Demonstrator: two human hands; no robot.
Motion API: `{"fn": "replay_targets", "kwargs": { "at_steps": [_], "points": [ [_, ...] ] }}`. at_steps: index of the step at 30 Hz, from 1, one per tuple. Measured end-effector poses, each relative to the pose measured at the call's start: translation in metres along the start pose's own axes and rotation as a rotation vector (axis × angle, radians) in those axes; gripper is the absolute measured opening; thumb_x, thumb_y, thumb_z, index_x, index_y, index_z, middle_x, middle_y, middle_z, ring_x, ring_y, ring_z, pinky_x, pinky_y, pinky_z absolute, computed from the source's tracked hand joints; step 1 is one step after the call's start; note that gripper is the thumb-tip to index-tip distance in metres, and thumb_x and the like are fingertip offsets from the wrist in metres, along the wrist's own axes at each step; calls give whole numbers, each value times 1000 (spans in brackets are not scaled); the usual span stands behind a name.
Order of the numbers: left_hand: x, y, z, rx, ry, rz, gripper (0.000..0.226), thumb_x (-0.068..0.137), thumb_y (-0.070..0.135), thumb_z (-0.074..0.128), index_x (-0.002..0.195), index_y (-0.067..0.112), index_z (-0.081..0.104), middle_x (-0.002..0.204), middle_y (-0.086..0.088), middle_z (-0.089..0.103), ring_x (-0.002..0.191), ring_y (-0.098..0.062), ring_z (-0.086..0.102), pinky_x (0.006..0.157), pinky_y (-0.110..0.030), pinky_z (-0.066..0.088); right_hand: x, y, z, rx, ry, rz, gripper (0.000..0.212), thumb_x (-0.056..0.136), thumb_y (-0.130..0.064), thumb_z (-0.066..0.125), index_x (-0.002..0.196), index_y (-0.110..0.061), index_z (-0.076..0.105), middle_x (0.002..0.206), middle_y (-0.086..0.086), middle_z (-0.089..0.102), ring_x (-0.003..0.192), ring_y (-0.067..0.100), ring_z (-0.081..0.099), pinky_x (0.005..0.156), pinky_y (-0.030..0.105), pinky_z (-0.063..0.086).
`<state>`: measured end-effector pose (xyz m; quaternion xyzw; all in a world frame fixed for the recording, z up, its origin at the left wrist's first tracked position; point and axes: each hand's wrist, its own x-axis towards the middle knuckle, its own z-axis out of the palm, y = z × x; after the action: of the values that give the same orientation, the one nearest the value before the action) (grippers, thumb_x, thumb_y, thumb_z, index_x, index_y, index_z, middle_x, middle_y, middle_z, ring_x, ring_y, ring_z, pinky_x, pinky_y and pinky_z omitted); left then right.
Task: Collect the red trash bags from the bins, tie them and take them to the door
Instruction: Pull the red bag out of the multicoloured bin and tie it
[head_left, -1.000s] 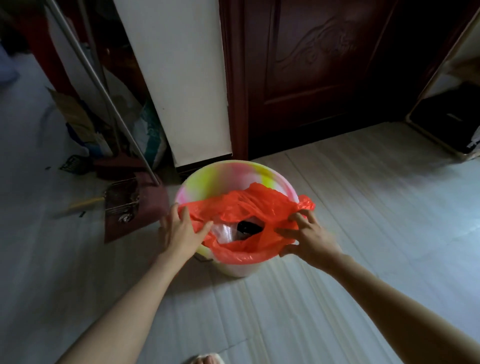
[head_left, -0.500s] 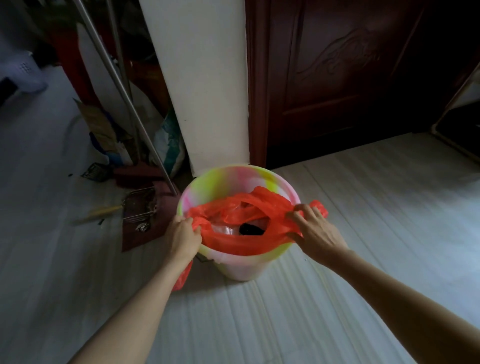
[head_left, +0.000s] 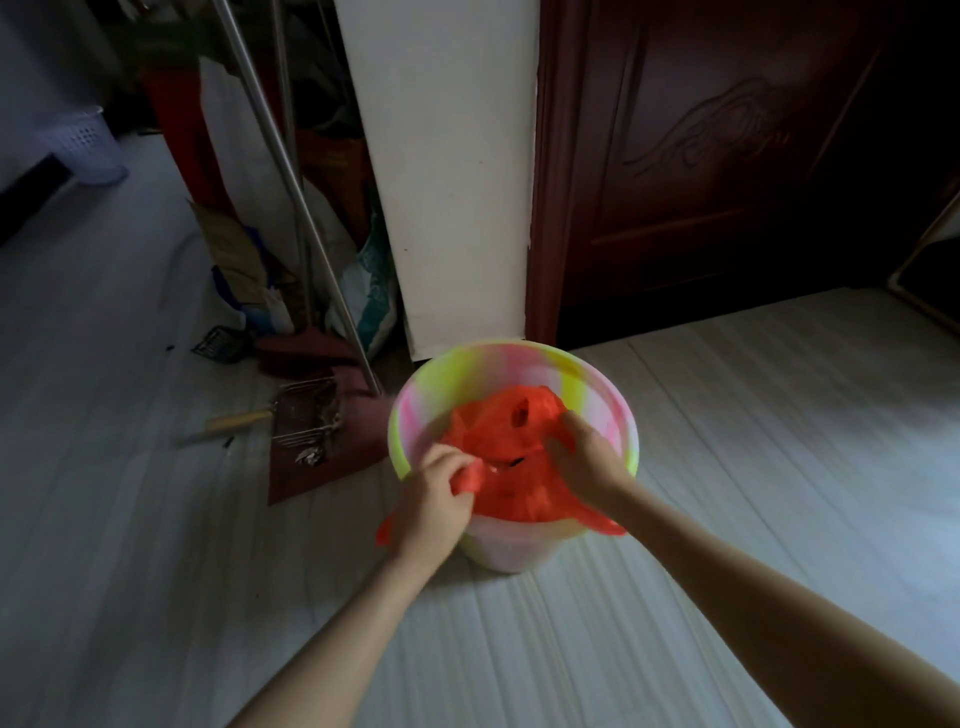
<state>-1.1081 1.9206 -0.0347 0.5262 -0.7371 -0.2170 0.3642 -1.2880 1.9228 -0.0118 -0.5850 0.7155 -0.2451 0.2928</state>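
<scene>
I see the red trash bag (head_left: 511, 467) sitting inside the pink-and-yellow bin (head_left: 519, 364), just right of centre in the frame, with its mouth pulled off the rim and bunched toward the middle. My left hand (head_left: 434, 501) is at the near-left edge of the bin, fingers curled round a gathered fold of red plastic; a loose tail of the bag hangs out below that hand, over the bin's near wall. My right hand (head_left: 584, 460) is lower right of the bag's centre, fingers curled down into the plastic on the right side and gripping it there; another flap trails out past the rim at lower right.

What the next move turns on, as I judge it: the two gathered parts lie across the bin's opening from left to right, one in each hand, with the bag's bulk between and slightly above them in the frame. Both hands are about equally close, so crossing the ends to knot them looks feasible. The dark door (head_left: 727, 156) fills the upper right, just behind the bin.
</scene>
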Motion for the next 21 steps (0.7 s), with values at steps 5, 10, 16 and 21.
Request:
{"fn": "replay_targets", "kwargs": {
  "at_steps": [5, 10, 16, 21],
  "points": [
    [-41, -8, -10, 150, -234, 323, 12, 81, 18, 58, 89, 12, 65, 87, -3, 65, 82, -20, 64, 71, -20, 46, 6, -24, 30, 288, -299, 156, 76, 92, -18, 48, 146, -23, -4, 143, 14, 39, 128, 29, 42, 100, 31, 36],
    [-50, -27, -39, 234, -252, 513, 14, 81, 21, 57, 76, 12, 66, 80, -6, 62, 84, -24, 60, 68, -31, 51, 27, -38, 58, 42, -430, 216, 80, 82, -60, 48, 144, -37, 4, 153, 23, 5, 139, 43, 16, 115, 45, 21],
    [-23, -42, -58, 339, 8, 330, 23, 82, 17, 51, 67, 7, 64, 72, -6, 61, 70, -23, 58, 66, -31, 45, 31, -38, 88, -552, -318, 9, 40, 95, -21, 38, 135, -29, 36, 146, 19, 14, 126, 44, 31, 98, 49, 39],
    [8, -43, -39, 365, 62, 47, 23, 83, 18, 55, 95, 2, 66, 97, -15, 62, 87, -32, 62, 77, -37, 51, 34, -24, 80, -807, -142, -369, 36, 97, -11, 32, 130, -14, 45, 146, 16, 21, 126, 37, 32, 89, 46, 48]
  ]
}}
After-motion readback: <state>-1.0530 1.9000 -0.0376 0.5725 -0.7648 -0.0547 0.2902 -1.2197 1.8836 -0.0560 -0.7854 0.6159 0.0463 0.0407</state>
